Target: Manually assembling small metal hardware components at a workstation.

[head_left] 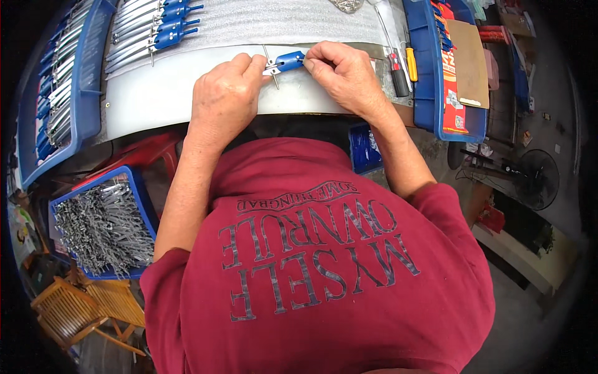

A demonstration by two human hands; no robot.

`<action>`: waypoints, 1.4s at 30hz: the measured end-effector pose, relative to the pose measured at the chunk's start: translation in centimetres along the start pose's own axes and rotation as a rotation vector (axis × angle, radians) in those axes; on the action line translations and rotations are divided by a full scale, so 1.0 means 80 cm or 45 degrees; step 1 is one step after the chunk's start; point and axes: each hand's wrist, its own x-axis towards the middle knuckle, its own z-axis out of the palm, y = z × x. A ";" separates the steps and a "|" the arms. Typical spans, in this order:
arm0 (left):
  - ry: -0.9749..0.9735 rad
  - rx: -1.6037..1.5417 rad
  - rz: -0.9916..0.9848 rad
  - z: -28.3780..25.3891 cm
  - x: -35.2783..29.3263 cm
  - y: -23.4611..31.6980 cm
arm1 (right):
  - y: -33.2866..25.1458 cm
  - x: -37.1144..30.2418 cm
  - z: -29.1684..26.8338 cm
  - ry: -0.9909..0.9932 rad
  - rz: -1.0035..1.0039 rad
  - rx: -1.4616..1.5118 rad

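Observation:
Over the white work board (149, 106), my two hands hold one part between them: a slim silver metal strip with a blue plastic end piece (288, 62) and a thin metal rod standing crosswise through it. My left hand (227, 87) is closed round the silver strip, whose far length is hidden under the fingers. At the other end, my right hand (346, 75) pinches the tip of the blue piece between thumb and forefinger. Whether a small pin is also in that pinch cannot be seen. Similar blue-ended silver parts (168, 38) lie in a row at the upper left.
A blue bin (87, 93) of similar parts stands at the left. Below it, another blue crate (134, 187) holds many grey metal pieces. Right of my hands lie a black-and-red screwdriver (398, 75) and a yellow-handled one (412, 64), beside a blue bin (425, 75) with cardboard.

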 end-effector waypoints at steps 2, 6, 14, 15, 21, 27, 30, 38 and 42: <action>0.004 0.011 0.013 0.000 0.001 -0.001 | 0.001 0.001 0.001 -0.010 0.007 -0.006; -0.011 0.043 0.008 0.002 0.000 -0.001 | -0.002 0.002 0.002 -0.037 0.027 -0.065; -0.013 0.050 0.022 0.002 0.000 0.001 | 0.000 0.002 0.009 0.048 -0.136 -0.205; -0.001 0.058 0.029 0.001 0.000 0.000 | -0.001 0.003 0.010 0.049 -0.148 -0.221; -0.001 0.056 0.027 0.002 0.000 0.000 | -0.005 0.006 0.008 -0.020 -0.080 -0.285; -0.005 0.016 -0.002 -0.001 0.001 0.001 | -0.008 0.010 0.002 -0.044 -0.084 -0.330; -0.002 -0.018 -0.022 -0.001 0.001 0.001 | -0.007 0.010 0.000 -0.054 -0.078 -0.327; -0.011 -0.080 -0.033 -0.002 0.002 -0.002 | -0.004 0.011 -0.011 -0.032 0.011 -0.149; -0.004 -0.159 -0.055 -0.006 0.004 -0.001 | -0.003 0.013 -0.007 0.084 -0.269 -0.293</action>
